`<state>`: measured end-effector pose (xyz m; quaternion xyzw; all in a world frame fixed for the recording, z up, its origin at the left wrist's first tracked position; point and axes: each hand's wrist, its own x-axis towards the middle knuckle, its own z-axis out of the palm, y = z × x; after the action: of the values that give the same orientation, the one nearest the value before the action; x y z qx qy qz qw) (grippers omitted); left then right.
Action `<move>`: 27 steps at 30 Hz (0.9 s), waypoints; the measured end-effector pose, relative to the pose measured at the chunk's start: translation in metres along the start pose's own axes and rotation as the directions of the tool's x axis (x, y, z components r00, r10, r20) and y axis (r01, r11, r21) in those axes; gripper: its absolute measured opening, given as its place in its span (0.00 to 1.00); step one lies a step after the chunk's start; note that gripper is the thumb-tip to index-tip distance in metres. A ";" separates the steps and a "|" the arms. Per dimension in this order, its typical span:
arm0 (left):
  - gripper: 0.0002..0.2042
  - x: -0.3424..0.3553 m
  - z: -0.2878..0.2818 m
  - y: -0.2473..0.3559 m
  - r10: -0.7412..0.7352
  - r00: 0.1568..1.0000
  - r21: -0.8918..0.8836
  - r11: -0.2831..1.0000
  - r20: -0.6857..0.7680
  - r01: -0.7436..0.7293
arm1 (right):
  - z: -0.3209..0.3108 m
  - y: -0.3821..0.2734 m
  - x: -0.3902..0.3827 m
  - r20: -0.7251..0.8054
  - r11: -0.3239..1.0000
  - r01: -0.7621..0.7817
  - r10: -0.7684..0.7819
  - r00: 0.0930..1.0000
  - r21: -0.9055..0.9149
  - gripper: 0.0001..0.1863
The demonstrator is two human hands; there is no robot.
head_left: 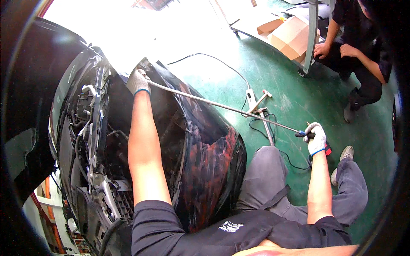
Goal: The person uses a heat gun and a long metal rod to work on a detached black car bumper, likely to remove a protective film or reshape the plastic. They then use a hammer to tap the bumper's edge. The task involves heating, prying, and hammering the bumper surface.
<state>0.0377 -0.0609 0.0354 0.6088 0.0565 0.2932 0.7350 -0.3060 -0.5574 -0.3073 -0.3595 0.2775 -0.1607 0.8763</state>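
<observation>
A long, thin metal rod (226, 107) slants across the front of a black car fender (213, 162), whose paint is scraped with reddish patches. My right hand (316, 138), in a white knit glove with a blue cuff, is closed around the rod's dark handle (301, 134), out beyond the fender on the right. Also gloved, my left hand (139, 82) curls at the rod's far end, by the fender's upper edge. Strong glare washes out what lies past those fingers, and the rod's tip cannot be made out.
The engine bay (92, 128) lies open on the left. On the green floor are a T-shaped stand (261, 109), a white strip (250, 98) and black cables (226, 62). A co-worker (363, 51) crouches beside a wheeled cart (311, 38) bearing a cardboard box (292, 37).
</observation>
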 end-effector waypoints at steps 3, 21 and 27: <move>0.08 0.009 -0.004 -0.001 0.000 1.000 0.013 1.000 0.019 -0.001 | 0.017 -0.016 -0.004 -0.113 0.982 -0.186 0.187 0.976 0.024 0.10; 0.09 -0.002 0.005 0.003 0.016 0.999 0.034 0.999 0.042 -0.017 | 0.013 0.015 0.004 -0.155 0.847 -0.505 0.528 0.835 0.169 0.13; 0.07 0.005 -0.002 -0.002 -0.019 0.999 0.113 0.993 -0.030 0.023 | 0.018 0.011 0.014 -0.188 0.924 -0.285 0.337 0.923 0.257 0.10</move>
<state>0.0419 -0.0568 0.0344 0.6445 0.0902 0.2905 0.7014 -0.2836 -0.5467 -0.3097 -0.1884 0.4102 -0.0894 0.8878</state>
